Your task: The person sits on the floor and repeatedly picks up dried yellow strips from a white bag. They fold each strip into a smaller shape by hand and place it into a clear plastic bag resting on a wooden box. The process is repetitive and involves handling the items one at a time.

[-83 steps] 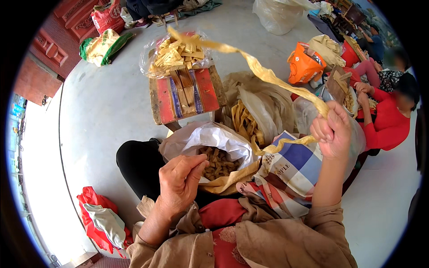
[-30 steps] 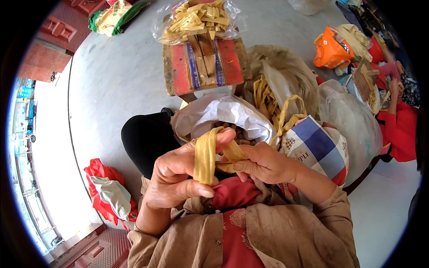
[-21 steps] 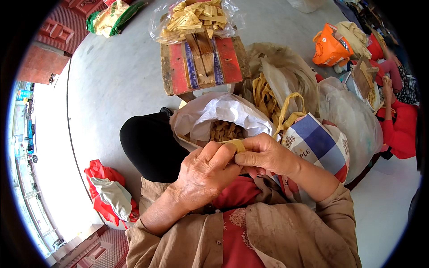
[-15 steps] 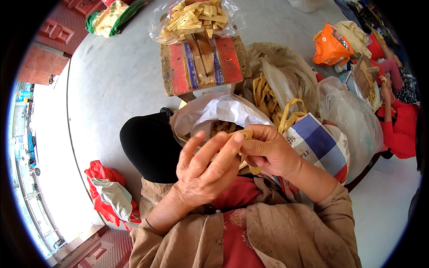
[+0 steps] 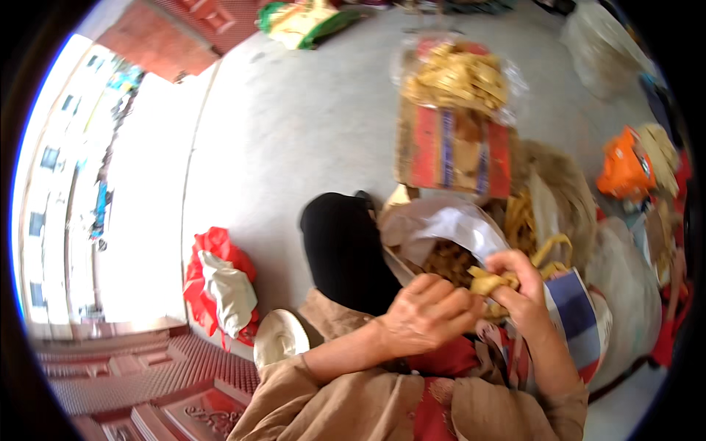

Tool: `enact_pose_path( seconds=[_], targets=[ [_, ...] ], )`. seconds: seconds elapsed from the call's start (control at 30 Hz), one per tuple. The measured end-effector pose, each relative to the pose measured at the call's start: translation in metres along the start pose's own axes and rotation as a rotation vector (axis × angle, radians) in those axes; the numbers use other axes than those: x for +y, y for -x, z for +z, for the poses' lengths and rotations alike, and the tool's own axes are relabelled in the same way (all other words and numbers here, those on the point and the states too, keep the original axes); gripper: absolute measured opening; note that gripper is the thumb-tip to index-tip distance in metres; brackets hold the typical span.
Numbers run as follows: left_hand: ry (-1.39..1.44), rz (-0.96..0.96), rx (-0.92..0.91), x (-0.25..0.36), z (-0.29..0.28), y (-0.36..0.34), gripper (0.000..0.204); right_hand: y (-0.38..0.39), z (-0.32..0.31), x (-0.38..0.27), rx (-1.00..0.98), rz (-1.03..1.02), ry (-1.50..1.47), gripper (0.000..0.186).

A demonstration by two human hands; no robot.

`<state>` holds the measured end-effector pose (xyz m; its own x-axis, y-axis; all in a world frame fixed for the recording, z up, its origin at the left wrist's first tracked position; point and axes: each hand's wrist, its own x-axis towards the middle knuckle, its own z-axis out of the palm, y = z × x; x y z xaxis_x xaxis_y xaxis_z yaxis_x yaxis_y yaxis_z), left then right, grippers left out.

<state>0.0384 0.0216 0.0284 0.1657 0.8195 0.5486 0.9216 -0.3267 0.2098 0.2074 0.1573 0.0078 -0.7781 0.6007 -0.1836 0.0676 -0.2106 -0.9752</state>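
Note:
Over my lap, my left hand (image 5: 434, 312) is closed at the yellow strip (image 5: 489, 281), its fingertips mostly hidden. My right hand (image 5: 523, 298) grips the knotted strip just right of it. Beyond them, a white-lined sack (image 5: 452, 217) holds small brown pieces, beside a translucent bag (image 5: 559, 195) with long yellow strips (image 5: 521, 220). A checked bag (image 5: 577, 323) lies under my right wrist. Farther off, a red wooden stool (image 5: 423, 151) bears a plastic bag of yellow pieces (image 5: 456, 77). The picture is somewhat blurred.
A red bag with pale cloth (image 5: 217, 283) and a pale hat (image 5: 279, 338) lie at left. An orange bag (image 5: 625, 165) and clear plastic sacks (image 5: 621, 294) are at right, with part of a person in red (image 5: 669, 323). A green-edged sack (image 5: 305, 26) lies near carved red doors (image 5: 209, 18).
The view has swung left, bringing the hat into sight. The earlier raised, looped strip is now bunched between my hands. My left hand's fingers, lifted half a second ago, have curled closed.

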Motion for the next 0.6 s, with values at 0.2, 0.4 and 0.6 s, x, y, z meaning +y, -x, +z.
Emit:
enact_pose_path(
  seconds=[0.2,0.4,0.6],
  targets=[
    [0.118,0.053,0.099,0.002,0.027,0.008,0.025,0.006,-0.009,0.018,0.057,-0.097,0.077,0.062],
    [0.093,-0.114,0.157,0.008,0.042,0.018,0.027,-0.002,0.000,0.020,0.029,0.046,-0.074,0.068],
    [0.167,-0.146,0.111,-0.004,0.042,0.028,0.022,0.006,0.011,0.007,0.073,0.185,-0.297,0.046]
  ],
)
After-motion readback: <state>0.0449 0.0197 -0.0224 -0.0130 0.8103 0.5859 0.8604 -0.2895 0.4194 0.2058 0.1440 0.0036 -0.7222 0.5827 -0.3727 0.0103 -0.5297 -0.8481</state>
